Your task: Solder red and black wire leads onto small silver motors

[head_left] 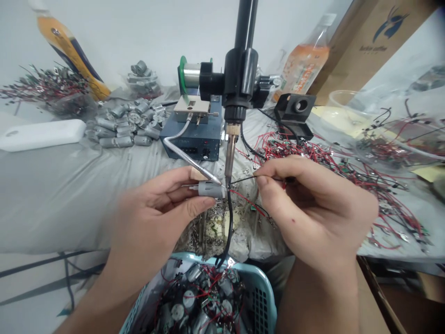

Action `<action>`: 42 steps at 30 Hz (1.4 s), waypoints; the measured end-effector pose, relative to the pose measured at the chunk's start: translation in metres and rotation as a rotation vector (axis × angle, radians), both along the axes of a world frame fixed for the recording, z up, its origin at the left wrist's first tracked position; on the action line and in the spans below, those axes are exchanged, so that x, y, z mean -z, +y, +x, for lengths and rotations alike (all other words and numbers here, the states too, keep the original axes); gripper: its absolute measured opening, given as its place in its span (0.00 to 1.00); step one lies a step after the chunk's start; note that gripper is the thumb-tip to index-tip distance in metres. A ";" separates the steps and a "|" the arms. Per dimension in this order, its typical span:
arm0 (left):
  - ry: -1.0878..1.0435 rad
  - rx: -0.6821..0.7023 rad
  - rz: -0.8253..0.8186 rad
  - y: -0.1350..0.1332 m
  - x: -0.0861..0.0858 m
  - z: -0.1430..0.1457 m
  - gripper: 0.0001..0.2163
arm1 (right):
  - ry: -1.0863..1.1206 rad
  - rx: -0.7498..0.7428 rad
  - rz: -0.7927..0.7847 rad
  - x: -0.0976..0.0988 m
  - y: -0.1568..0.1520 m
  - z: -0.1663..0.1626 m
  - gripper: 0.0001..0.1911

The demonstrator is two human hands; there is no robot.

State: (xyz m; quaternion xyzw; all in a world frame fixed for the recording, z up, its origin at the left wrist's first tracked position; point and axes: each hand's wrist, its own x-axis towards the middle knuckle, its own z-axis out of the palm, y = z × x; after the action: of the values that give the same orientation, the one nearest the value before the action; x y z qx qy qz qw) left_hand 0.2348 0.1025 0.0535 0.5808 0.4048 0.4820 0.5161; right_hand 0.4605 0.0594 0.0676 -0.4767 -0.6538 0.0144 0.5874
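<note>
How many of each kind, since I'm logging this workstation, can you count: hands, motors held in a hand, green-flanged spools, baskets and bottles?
Hands: 2 (left hand, right hand)
Motors held: 1 (grey motor)
Spools: 1 (green-flanged spool)
Baskets: 1 (light-blue basket)
Bottles: 2 (far-left bottle, bottle beside the cardboard)
Total: 7

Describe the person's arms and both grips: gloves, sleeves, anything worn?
The left grip is a bare hand with a beige strip, apparently a bandage, on one finger. The right grip, also ungloved, bears a small dark spot near the thumb's base. No sleeves show.
</note>
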 end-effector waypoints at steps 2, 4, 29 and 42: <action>0.005 -0.010 0.013 0.001 0.000 0.000 0.13 | -0.004 -0.003 0.000 0.000 0.000 0.000 0.11; 0.011 -0.011 0.018 0.002 0.001 0.000 0.14 | -0.002 -0.006 0.003 0.000 0.000 0.000 0.11; -0.001 0.006 0.047 0.003 -0.003 0.005 0.14 | -0.001 0.013 -0.008 0.000 -0.001 -0.002 0.10; -0.010 -0.006 0.017 0.003 -0.006 0.005 0.14 | 0.012 0.014 0.007 0.002 0.001 -0.002 0.10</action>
State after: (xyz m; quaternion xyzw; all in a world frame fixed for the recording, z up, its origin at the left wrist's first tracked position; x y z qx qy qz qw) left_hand 0.2397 0.1059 0.0597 0.5815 0.3997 0.4901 0.5118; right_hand 0.4589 0.0604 0.0660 -0.4791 -0.6470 0.0106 0.5931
